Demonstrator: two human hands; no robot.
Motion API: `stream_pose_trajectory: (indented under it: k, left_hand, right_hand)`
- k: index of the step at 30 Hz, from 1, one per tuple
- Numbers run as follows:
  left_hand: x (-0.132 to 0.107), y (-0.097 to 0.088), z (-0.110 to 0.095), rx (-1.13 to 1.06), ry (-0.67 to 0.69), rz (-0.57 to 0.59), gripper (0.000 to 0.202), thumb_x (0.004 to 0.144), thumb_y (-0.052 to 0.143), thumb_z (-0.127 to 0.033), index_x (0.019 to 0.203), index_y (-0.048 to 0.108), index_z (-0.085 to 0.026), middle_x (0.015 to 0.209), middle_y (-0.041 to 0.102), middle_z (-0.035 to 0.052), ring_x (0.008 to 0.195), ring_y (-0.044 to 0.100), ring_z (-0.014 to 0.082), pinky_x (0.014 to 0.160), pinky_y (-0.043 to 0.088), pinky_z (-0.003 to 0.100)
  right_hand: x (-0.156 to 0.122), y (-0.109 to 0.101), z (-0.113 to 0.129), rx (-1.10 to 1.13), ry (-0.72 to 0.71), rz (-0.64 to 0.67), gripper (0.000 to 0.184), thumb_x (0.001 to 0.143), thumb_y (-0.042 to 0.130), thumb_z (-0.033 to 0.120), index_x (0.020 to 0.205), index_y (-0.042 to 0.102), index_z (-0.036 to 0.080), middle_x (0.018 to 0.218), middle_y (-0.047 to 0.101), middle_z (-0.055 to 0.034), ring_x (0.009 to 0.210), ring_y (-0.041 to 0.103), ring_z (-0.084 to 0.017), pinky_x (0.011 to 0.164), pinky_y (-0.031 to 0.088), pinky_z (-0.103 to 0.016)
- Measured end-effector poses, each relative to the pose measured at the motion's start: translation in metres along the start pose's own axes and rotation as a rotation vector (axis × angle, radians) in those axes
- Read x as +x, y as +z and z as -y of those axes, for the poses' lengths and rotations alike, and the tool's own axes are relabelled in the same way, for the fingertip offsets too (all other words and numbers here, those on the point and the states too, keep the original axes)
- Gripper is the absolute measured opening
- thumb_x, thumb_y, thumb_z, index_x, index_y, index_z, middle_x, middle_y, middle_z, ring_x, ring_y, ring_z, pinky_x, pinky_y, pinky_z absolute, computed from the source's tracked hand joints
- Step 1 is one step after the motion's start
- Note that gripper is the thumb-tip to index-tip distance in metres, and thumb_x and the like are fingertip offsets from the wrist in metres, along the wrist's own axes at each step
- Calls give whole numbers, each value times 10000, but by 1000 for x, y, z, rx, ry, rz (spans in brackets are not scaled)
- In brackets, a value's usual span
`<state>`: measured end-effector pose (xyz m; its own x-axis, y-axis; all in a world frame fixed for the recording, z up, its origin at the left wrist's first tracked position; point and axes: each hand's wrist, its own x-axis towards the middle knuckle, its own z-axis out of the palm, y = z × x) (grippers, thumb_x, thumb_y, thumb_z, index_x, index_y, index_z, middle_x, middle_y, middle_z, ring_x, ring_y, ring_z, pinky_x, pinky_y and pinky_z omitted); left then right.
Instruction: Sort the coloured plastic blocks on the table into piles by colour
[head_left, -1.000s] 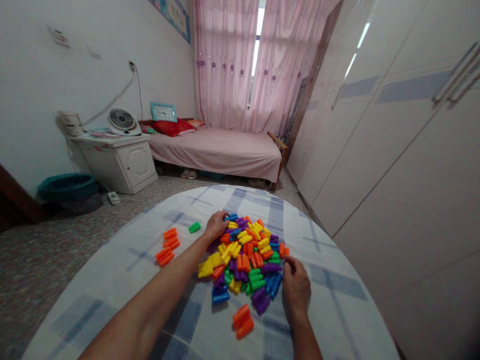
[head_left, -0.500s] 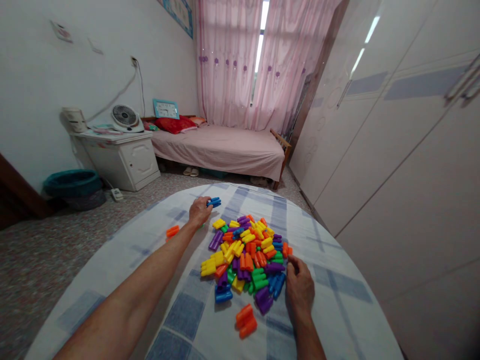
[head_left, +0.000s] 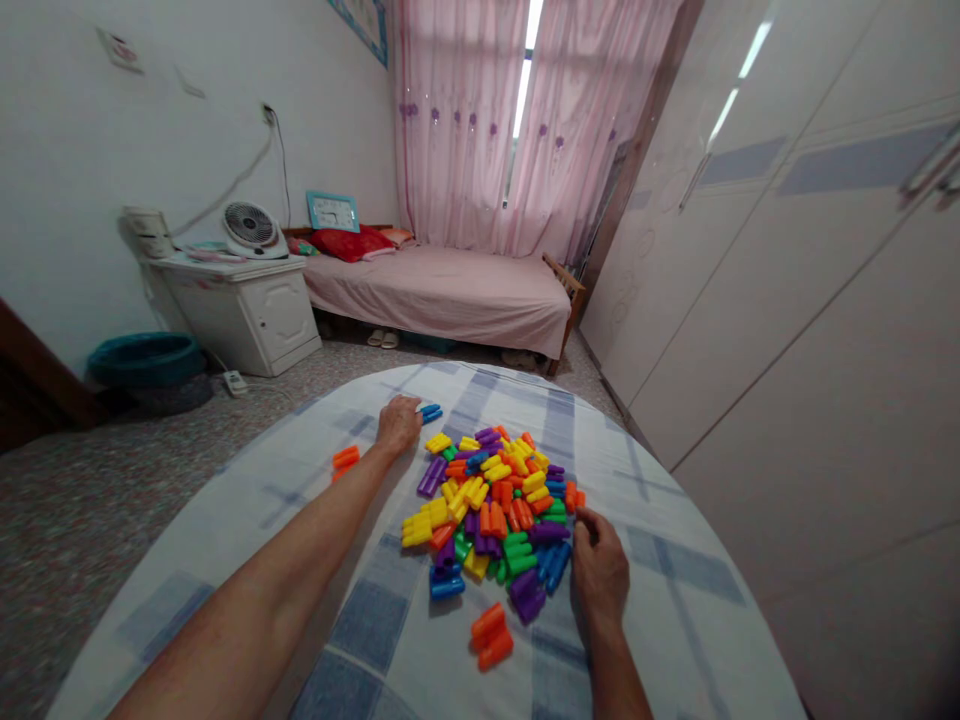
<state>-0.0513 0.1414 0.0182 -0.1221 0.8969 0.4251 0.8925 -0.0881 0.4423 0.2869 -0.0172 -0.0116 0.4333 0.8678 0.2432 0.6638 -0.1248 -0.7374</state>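
A heap of coloured plastic blocks (head_left: pixel 499 505) lies on a round table covered with a blue-checked cloth (head_left: pixel 667 600). My left hand (head_left: pixel 397 424) reaches to the far side of the table, its fingers closed on a blue block (head_left: pixel 430 411) that rests on or just above the cloth. My right hand (head_left: pixel 600 572) rests on the cloth at the heap's right edge, its fingers curled shut and touching the nearest blocks. An orange block (head_left: pixel 491 635) lies apart in front of the heap. More orange blocks (head_left: pixel 345 459) lie left of my left forearm.
Beyond the table are a pink-covered bed (head_left: pixel 450 290), a white bedside cabinet (head_left: pixel 240 305) with a small fan (head_left: pixel 250 227), and a teal basin (head_left: pixel 142 358) on the floor. White wardrobe doors (head_left: pixel 787 290) run along the right.
My left hand took a blue block out of the heap's far edge and carried it left and away, lowering it to the cloth. My right hand has hardly moved.
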Motion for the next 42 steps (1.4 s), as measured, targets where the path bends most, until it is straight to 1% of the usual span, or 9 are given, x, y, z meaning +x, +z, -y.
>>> stream_pose_trajectory:
  k: [7, 11, 18, 23, 26, 29, 32, 36, 42]
  left_hand:
    - [-39, -18, -45, -149, 217, 143, 184, 800, 528, -224, 900, 681, -206, 984, 692, 33, 991, 604, 175, 945, 438, 296]
    - [-69, -31, -73, -314, 350, 231, 225, 820, 551, -373, 914, 683, -216, 917, 682, 27, 899, 602, 169, 847, 461, 293]
    - [-80, -29, -94, -273, 213, 260, 176, 768, 581, -270, 899, 687, -220, 913, 691, 19, 874, 604, 171, 806, 461, 287]
    - [-73, -25, -79, -455, 64, 271, 212, 778, 523, -282, 880, 679, -180, 811, 701, 12, 751, 628, 153, 689, 487, 257]
    - [-60, -28, -60, -520, -21, 178, 250, 784, 509, -309, 896, 670, -153, 806, 703, 30, 723, 641, 159, 672, 503, 263]
    - [-39, -37, -38, -323, -56, -4, 259, 789, 524, -313, 936, 669, -156, 913, 702, 62, 836, 646, 189, 791, 498, 310]
    - [-18, -45, -18, -16, -161, -70, 257, 829, 491, -309, 981, 660, -189, 995, 685, 76, 943, 630, 225, 840, 482, 354]
    - [-3, -42, -2, 153, -293, -35, 274, 856, 452, -289, 1025, 642, -188, 1081, 650, 126, 1004, 612, 278, 807, 484, 410]
    - [-3, -23, -2, 176, -271, 123, 243, 785, 501, -213, 960, 668, -185, 1013, 680, 118, 951, 640, 278, 779, 492, 390]
  right_hand:
    - [0, 2, -2, 11, -9, -4, 382, 816, 382, 371, 1055, 630, 206, 1065, 653, -56, 969, 580, -214, 810, 412, -302]
    - [0, 1, 0, -3, 5, 3, 376, 814, 383, 363, 1054, 630, 210, 1069, 650, -53, 967, 581, -216, 824, 406, -310]
    - [0, 1, -1, 8, -14, 5, 382, 826, 370, 364, 1057, 626, 200, 1081, 644, -62, 974, 576, -220, 827, 405, -312]
    - [0, 2, -2, 10, -7, 3, 386, 822, 379, 362, 1065, 628, 194, 1074, 649, -66, 968, 578, -218, 821, 407, -306]
    - [0, 3, -3, -1, -3, -5, 394, 814, 382, 370, 1058, 635, 192, 1063, 653, -64, 957, 582, -213, 814, 409, -303]
    - [0, 3, -2, -4, -17, -10, 395, 807, 379, 368, 1045, 639, 188, 1053, 654, -65, 949, 584, -211, 816, 408, -306]
    - [0, 3, -1, -5, -21, -14, 391, 807, 380, 367, 1043, 636, 189, 1059, 651, -66, 957, 581, -216, 817, 408, -308]
    - [0, 2, 0, 0, -7, -5, 376, 808, 381, 356, 1042, 633, 205, 1067, 647, -59, 962, 579, -215, 827, 404, -311]
    - [0, 2, -2, 3, 2, -6, 376, 805, 384, 357, 1042, 635, 208, 1059, 650, -59, 942, 581, -216, 806, 404, -312]
